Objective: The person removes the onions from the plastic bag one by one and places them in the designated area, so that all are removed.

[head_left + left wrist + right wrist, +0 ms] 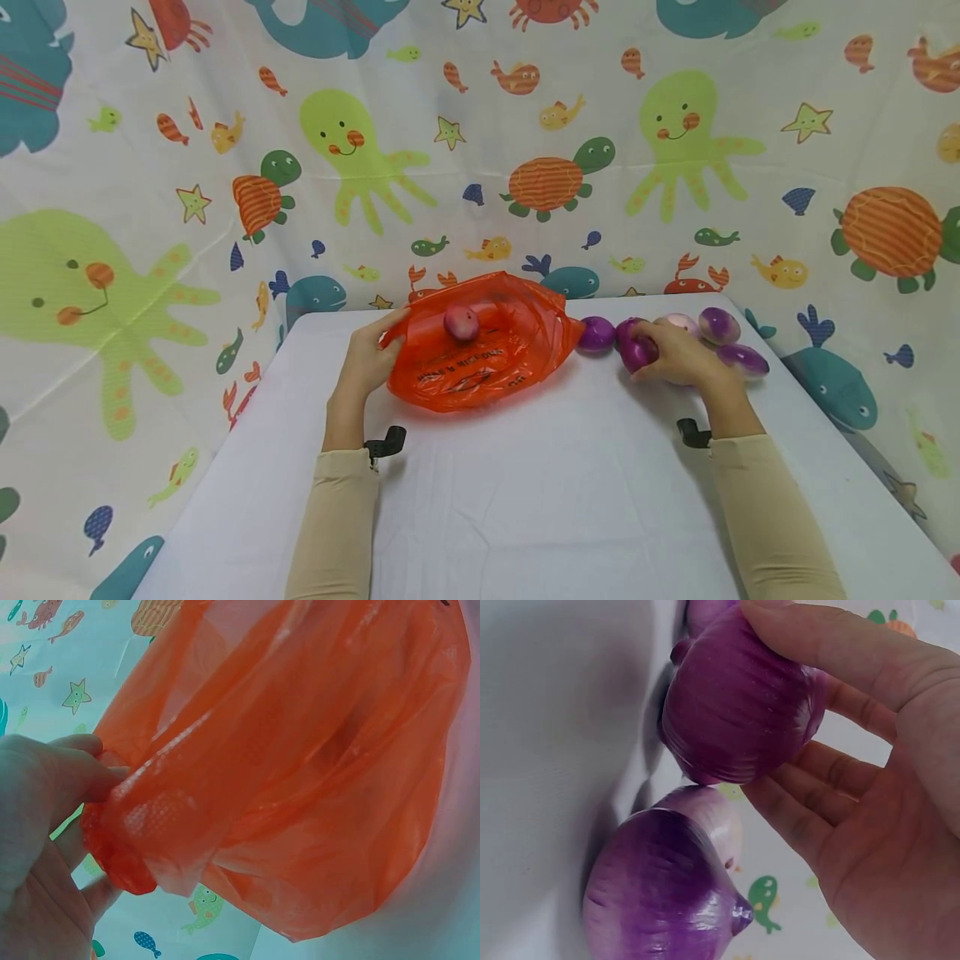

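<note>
A thin orange-red plastic bag (pixel 517 354) with black print lies spread on the table. My left hand (pixel 366 357) pinches its left edge; in the left wrist view, the bunched edge of the bag (pixel 161 817) sits between thumb and fingers. One pinkish onion (pixel 461 323) shows inside the bag's mouth. At the right, my right hand (pixel 678 354) holds a dark purple onion (pixel 742 697), thumb on one side and fingers on the other. Another purple onion (pixel 596 335) lies between the bag and the held one.
Several more onions lie close around the right hand, among them a purple-and-white one (pixel 718 326), a purple one (pixel 742 361) and a paler one (pixel 682 323). A white cloth covers the table (pixel 540 492). Behind it hangs a sea-animal print curtain (pixel 465 100).
</note>
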A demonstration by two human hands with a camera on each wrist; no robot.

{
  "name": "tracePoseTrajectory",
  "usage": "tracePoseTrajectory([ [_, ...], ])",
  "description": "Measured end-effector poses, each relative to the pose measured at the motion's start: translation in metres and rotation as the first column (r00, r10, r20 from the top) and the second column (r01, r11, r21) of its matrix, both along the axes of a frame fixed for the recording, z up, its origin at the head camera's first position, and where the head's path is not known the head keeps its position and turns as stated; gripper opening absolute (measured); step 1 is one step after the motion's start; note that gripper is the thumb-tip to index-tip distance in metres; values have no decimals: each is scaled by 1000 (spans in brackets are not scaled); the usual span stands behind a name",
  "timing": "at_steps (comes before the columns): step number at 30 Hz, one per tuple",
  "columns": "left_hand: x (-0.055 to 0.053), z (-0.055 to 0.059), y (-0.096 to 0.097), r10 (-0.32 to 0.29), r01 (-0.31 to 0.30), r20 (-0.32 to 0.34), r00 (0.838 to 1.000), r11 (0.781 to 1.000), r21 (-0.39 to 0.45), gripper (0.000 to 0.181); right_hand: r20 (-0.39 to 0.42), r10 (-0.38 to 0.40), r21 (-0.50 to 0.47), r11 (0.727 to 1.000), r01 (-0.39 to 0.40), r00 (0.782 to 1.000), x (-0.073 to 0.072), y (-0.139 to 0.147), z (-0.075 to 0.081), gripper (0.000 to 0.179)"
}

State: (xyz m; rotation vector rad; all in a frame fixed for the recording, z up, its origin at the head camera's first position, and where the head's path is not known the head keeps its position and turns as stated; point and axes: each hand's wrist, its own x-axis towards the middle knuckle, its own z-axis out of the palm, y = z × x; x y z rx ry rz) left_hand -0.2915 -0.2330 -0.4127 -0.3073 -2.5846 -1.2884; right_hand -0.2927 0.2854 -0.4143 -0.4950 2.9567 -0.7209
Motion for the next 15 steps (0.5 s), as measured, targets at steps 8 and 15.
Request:
tracePoseTrajectory([
  [8,1,1,0,-1,0,9,1000,1000,11,55,70,-33,9,999,32,997,0,0,-3,75],
  [15,2,1,0,4,-4,10,1000,1000,15,55,121,-48,-11,999,50,991,0,-2,-3,74],
])
